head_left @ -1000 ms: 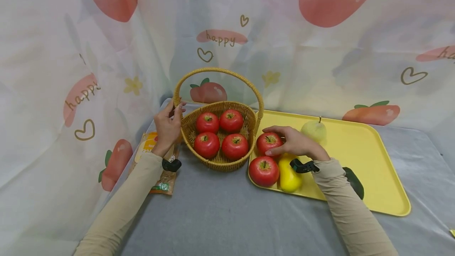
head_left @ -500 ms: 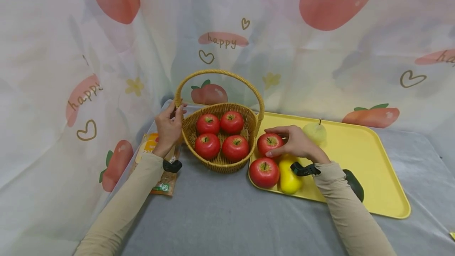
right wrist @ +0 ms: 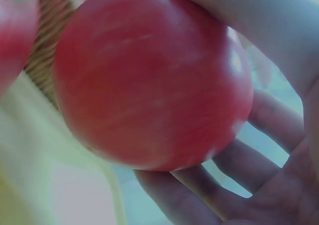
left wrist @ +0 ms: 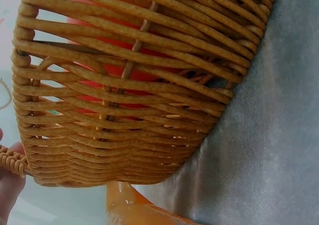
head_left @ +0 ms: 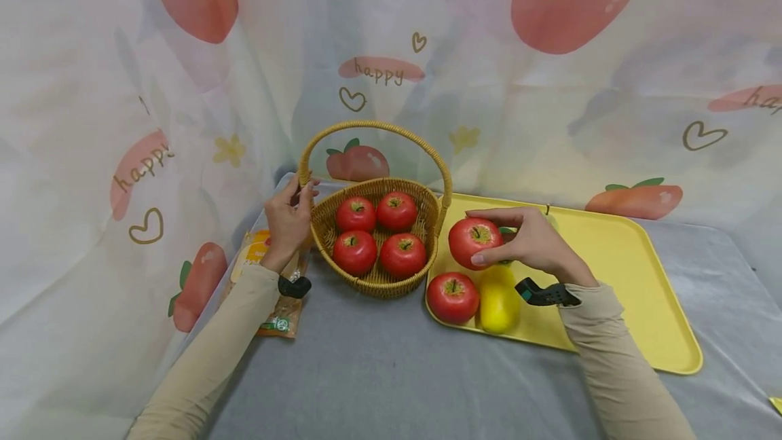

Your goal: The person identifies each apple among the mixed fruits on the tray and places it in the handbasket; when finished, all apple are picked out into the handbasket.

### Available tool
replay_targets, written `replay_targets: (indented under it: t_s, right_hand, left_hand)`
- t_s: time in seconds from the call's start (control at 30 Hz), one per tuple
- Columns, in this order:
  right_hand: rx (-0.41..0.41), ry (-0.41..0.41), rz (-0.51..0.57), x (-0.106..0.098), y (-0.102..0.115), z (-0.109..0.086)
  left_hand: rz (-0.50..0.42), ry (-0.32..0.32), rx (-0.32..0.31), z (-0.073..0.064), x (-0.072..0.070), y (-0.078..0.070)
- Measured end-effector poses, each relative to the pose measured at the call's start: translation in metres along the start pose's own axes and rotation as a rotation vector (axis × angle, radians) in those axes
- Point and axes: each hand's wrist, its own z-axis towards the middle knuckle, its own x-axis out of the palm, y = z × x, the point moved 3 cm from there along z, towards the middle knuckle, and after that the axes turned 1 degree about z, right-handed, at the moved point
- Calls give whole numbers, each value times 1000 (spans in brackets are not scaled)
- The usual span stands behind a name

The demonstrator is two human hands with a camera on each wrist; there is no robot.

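Observation:
My left hand [head_left: 289, 219] grips the left foot of the handle [head_left: 379, 125] of a wicker basket [head_left: 380, 288]; in the left wrist view fingertips [left wrist: 11, 185] show at that foot. Several red apples lie in the basket. My right hand [head_left: 544, 242] holds another red apple [head_left: 473, 242] between thumb and fingers, raised over the left end of a yellow tray [head_left: 641, 290]. The right wrist view shows this apple [right wrist: 149, 80] large, fingers curved around its far side. Below it on the tray lie one red apple [head_left: 453, 297] and a yellow fruit [head_left: 499, 301].
A pale pear on the tray is mostly hidden behind my right hand. An orange and clear food packet [head_left: 284, 307] lies left of the basket, partly under my left arm. A printed curtain [head_left: 519, 121] stands close behind the basket and tray on the grey cloth [head_left: 366, 372].
My right hand has lifted the apple off the tray and shifted slightly right and nearer with it. The left hand and the basket stay in place.

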Motion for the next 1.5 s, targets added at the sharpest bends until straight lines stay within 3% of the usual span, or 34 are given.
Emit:
replay_targets:
  t_s: [0.2,0.53,0.93,1.33,1.5]
  right_hand:
    - [-52,52,125,2,21,-7]
    - [-117,93,204,21,50,1]
    - [-151,191,266,62,86,23]
    - [-191,218,243,112,106,65]
    - [-161,199,249,132,102,86]
  left_hand:
    - [-13,12,-8,-1,-2,-1]
    - [-1,14,-20,0,-1,-4]
    - [9,18,-1,1,-5,-39]
    - [-6,30,-5,2,-7,-40]
    - [-1,45,-25,0,-5,-22]
